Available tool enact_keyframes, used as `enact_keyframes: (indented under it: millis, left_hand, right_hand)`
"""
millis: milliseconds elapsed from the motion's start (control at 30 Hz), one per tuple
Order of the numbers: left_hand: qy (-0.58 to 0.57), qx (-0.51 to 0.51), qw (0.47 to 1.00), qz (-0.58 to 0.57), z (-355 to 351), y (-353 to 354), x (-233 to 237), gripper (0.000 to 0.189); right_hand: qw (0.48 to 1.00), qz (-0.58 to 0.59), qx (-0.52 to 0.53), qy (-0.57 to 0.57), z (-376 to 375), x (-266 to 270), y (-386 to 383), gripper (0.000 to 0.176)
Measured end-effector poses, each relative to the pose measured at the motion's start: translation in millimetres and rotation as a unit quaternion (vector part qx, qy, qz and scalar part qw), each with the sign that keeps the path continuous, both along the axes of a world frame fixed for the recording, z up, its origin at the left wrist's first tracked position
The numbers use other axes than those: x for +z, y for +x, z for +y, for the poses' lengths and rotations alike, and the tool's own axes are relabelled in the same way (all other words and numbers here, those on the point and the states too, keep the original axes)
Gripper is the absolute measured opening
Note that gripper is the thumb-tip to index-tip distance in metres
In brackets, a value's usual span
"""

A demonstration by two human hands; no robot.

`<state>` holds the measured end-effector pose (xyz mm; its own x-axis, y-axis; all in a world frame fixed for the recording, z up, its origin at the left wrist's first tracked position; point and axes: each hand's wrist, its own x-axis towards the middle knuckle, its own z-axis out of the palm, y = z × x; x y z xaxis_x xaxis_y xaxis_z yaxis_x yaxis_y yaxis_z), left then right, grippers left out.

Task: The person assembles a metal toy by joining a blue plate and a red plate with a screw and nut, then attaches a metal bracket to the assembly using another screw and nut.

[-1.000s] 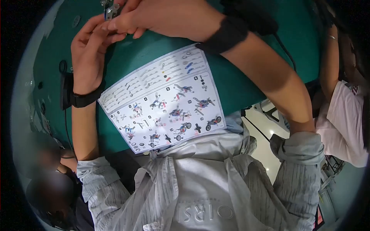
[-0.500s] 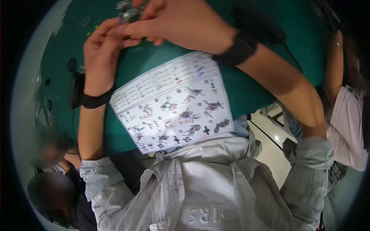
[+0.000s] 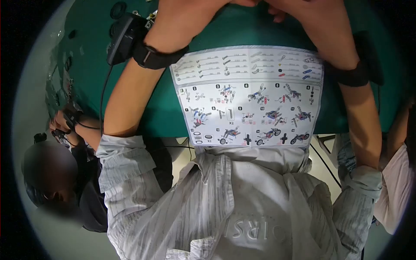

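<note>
Both hands reach up to the top edge of the view and are partly cut off. My left hand [image 3: 186, 19] has its fingers bent inward toward the other hand. Close by on the right, my right hand [image 3: 303, 11] is curled, with a few fingertips showing below it. Both look closed, but whatever lies between them is outside the view. Below the hands, a printed sheet [image 3: 251, 86] with part pictures and numbered diagrams of a small motorbike model lies flat at the table's near edge.
On the green table [image 3: 143, 97], black rings [image 3: 118, 9] and small metal parts [image 3: 151, 18] lie beyond my left wrist. A black device [image 3: 125, 39] with a cable sits on that wrist. Other people are at the left, where a person's hand [image 3: 58, 121] shows, and at the right.
The view has shifted, so the sheet now appears straighter and farther right. My hands have moved right and up in view, and the metal piece between them has gone out of sight.
</note>
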<state>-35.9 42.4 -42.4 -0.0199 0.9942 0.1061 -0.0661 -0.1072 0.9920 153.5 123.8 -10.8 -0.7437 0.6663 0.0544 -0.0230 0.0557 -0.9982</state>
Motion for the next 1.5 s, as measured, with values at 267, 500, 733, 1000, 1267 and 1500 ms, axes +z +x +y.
enact_keyframes:
  millis: [267,500,733,1000,1267,1500]
  left_hand:
    - [-0.017,0.026,0.999,-0.012,-2,3,3,0.019]
    - [0.004,0.012,1.000,-0.001,-4,13,8,0.018]
    - [-0.034,0.042,0.995,0.081,-9,14,17,0.020]
    - [-0.065,0.020,0.998,0.015,-11,14,26,0.023]
    - [-0.070,0.024,0.997,0.009,-12,14,21,0.022]
    - [-0.004,0.089,0.993,0.077,-16,14,22,0.023]
  right_hand:
    - [0.999,0.034,-0.009,-0.039,-3,4,3,0.030]
    - [0.999,0.014,-0.048,0.015,-14,-1,5,0.027]
    - [0.997,0.044,-0.017,-0.061,-4,-10,8,0.040]
    - [0.992,0.022,-0.028,-0.117,-3,-3,9,0.037]
    - [0.993,-0.005,-0.048,-0.107,-6,-3,8,0.041]
    - [0.998,-0.021,-0.048,-0.035,-10,-10,7,0.038]
